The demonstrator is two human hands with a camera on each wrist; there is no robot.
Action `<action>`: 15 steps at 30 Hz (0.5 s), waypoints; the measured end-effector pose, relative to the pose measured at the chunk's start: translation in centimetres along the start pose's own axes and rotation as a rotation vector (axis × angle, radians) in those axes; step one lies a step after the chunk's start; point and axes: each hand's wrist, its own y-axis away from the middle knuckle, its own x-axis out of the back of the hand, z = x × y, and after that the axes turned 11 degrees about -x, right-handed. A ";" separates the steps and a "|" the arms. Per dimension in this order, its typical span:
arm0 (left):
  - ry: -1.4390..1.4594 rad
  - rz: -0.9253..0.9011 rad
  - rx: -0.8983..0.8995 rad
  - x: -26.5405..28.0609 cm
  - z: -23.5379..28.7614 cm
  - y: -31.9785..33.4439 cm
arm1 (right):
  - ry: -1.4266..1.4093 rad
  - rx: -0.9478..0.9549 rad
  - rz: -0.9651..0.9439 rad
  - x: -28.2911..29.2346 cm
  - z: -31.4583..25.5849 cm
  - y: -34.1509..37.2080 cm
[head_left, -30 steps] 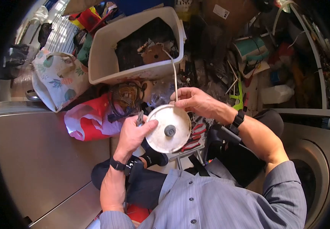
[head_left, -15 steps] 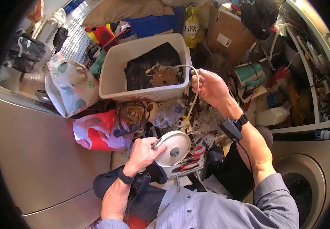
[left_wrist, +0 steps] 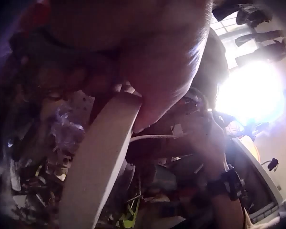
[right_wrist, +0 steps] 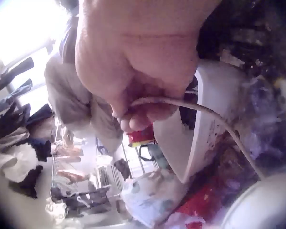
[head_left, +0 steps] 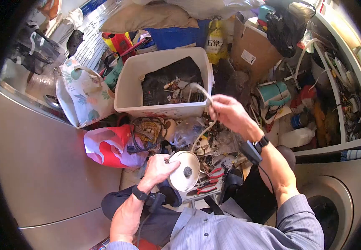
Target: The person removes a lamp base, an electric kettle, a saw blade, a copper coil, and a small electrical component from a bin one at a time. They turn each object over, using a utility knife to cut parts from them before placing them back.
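Observation:
My left hand [head_left: 157,168] grips the edge of a round white disc [head_left: 180,177] with a dark knob at its centre, thumb on its face. A short dark end of a thing [head_left: 171,156] sticks out beside the left fingers; its kind does not show. My right hand [head_left: 232,114], raised near the white tub's front right corner, pinches a white cable [right_wrist: 214,117] between thumb and fingers. From the disc the cable runs up to the right hand, and its far part bends over the tub. In the left wrist view the disc [left_wrist: 100,162] appears edge-on.
The white tub [head_left: 147,110] holds a dark sheet and small scraps. Red-handled pliers [head_left: 207,188] lie on a small stand below the disc. A red and white bag [head_left: 109,150] and a patterned bag [head_left: 82,98] stand left; crowded shelves [head_left: 341,143] line the right.
My right hand has gone from the disc's edge up and right, drawing along the cable. The disc has dropped slightly and tilted. A brown round piece seen at the tub earlier no longer shows.

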 end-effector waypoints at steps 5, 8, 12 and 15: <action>0.435 0.148 0.095 -0.3 -2.2 -1.0 | 0.970 -0.040 -0.253 -4.3 1.3 4.2; 0.629 0.271 -0.038 -0.4 -0.9 -1.6 | 1.286 0.014 -0.254 -4.9 6.0 6.1; 0.658 0.051 0.043 -0.9 -2.6 -2.7 | 1.348 0.084 -0.283 -5.3 9.7 6.9; 0.664 -0.029 0.149 -2.3 -2.6 -3.6 | 1.512 0.207 -0.319 -5.5 11.2 7.0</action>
